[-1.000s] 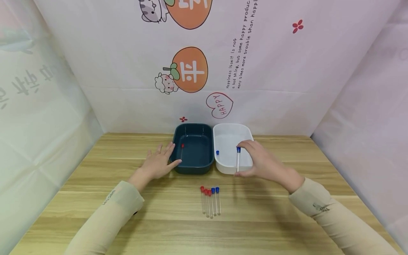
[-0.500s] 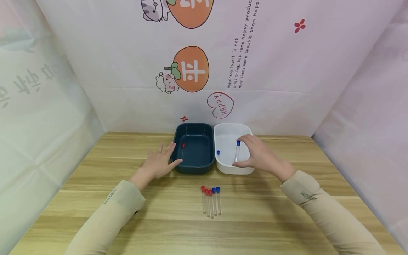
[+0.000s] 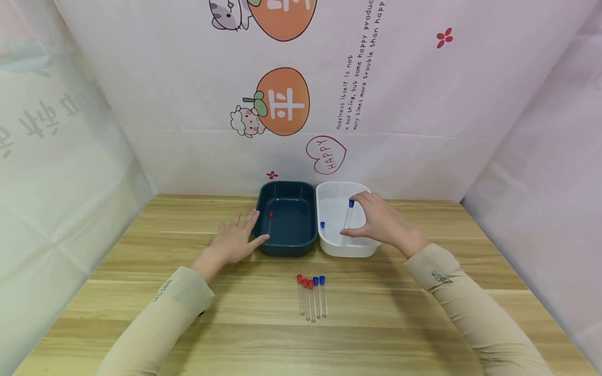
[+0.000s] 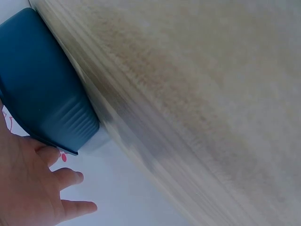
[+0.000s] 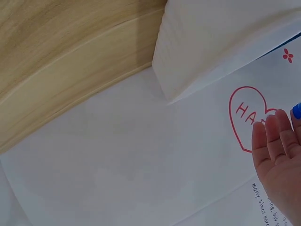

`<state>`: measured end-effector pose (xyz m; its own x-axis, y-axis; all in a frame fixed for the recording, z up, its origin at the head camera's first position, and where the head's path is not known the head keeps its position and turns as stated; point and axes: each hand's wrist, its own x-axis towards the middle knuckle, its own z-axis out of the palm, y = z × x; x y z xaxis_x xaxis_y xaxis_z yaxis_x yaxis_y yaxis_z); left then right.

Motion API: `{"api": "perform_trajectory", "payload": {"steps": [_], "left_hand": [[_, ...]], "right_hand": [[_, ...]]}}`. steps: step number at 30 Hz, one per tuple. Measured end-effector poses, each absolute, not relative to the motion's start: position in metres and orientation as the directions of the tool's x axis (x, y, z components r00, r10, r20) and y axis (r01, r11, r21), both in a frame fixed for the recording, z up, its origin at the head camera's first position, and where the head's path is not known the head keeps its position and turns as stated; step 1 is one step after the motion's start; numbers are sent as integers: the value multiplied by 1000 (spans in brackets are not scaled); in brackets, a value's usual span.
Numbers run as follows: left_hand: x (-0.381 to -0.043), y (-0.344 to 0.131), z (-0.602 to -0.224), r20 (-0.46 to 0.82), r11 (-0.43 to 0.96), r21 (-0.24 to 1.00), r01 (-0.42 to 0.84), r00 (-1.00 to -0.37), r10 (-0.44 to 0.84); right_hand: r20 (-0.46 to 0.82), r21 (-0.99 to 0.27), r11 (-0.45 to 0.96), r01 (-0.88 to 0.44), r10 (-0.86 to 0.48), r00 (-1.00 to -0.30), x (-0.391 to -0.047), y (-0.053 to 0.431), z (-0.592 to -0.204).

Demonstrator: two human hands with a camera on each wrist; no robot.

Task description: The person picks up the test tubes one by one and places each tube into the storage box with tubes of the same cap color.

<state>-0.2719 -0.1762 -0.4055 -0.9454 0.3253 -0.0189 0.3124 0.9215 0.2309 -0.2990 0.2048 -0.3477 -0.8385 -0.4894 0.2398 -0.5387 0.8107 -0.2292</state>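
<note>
In the head view, my right hand [image 3: 382, 221] pinches a clear test tube with a blue cap [image 3: 349, 215] lengthwise between thumb and fingers, tilted over the white bin [image 3: 345, 251]. Only the blue cap's edge shows in the right wrist view. My left hand [image 3: 231, 243] rests with spread fingers at the left rim of the dark blue bin [image 3: 288, 251]. Inside that bin lies a red-capped test tube [image 3: 270, 222]. Another blue cap [image 3: 322, 224] shows inside the white bin at its left wall; its tube is hard to make out.
In front of the bins, on the wooden table [image 3: 376, 334], several test tubes lie side by side: red-capped tubes [image 3: 307, 303] to the left, two blue-capped tubes [image 3: 321, 300] to the right. A printed white cloth [image 3: 400, 156] hangs right behind the bins.
My right hand has moved forward and slightly left with the blue-capped test tube, from the white bin's front edge to over its inside. The left hand stays at the dark bin.
</note>
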Motion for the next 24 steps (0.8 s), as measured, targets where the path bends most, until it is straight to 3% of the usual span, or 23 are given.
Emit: {"api": "perform_trajectory", "payload": {"steps": [15,24], "left_hand": [[-271,-176,-404,-30,923,233,307,-946,322],[-270,-174,-403,-34,926,220,308,-946,323]], "right_hand": [[186,-171,845,-507,-478,-859,-313,208,-360],[142,-209,830,-517,-497,-856,-322,210,-370]]}}
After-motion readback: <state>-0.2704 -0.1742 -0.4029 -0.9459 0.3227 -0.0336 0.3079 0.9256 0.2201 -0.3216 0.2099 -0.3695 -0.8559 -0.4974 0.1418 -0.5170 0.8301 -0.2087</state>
